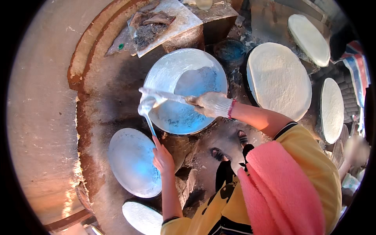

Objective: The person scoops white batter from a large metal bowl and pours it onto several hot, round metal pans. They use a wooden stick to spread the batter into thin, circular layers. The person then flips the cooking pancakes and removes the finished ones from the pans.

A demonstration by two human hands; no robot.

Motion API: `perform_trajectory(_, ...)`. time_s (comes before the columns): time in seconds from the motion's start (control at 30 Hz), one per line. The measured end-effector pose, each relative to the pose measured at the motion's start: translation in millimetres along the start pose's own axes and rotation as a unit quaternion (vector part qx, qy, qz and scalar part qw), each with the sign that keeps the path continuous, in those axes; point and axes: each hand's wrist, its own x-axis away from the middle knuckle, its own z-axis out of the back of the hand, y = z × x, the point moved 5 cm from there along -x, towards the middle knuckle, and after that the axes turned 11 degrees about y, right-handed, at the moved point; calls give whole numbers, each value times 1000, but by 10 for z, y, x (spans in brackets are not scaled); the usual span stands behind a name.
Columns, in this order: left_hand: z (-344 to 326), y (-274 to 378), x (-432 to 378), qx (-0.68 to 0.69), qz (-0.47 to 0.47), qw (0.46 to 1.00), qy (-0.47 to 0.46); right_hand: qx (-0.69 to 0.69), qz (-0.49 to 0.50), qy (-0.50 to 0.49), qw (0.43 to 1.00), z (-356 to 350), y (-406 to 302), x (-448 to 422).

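My right hand (213,104), in a pale knitted glove with a red cuff edge, grips a long flat tool (167,95) with a whitish coating. The tool lies across the view above a wide round metal pan (195,117). White wet batter (164,70) covers the pan's far and left part; the rest shows bare grey metal. In my bare left hand (163,160) is the handle of a metal ladle (147,109). Its bowl is up at the pan's left rim, against or just below the flat tool's end; I cannot tell whether they touch.
A bare metal pan (132,164) sits left of my left hand. Pans with cream-coloured rounds stand at right (279,79), far right (310,41), right edge (332,110) and lower left (141,217). A board (182,17) holds cloth and dark granules. A pink towel (282,176) hangs over my shoulder.
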Motion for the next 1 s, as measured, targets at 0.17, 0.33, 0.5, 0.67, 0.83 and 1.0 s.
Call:
perform_trajectory(0.17, 142, -229, 610, 36, 35, 999, 14, -218, -2, 16, 976, -95, 164, 205)
perform_trajectory(0.33, 235, 155, 893, 73, 42, 996, 1, -84, 129, 58, 986, -154, 264, -269)
perform_trajectory(0.5, 277, 422, 1342, 139, 73, 987, -36, -13, 131, -35, 991, -62, -99, 288)
perform_trajectory(0.67, 540, 280, 1603, 367, -1, 930, 9, -250, -77, -227, 938, 241, 352, 1273)
perform_trajectory(0.83, 1190, -298, 1173, 718, 143, 680, -40, -536, -225, -114, 805, -395, -273, 1707)
perform_trajectory(1.0, 1342, -674, 656, 712, 149, 686, -2, -666, -241, 74, 702, -1925, -1337, 926)
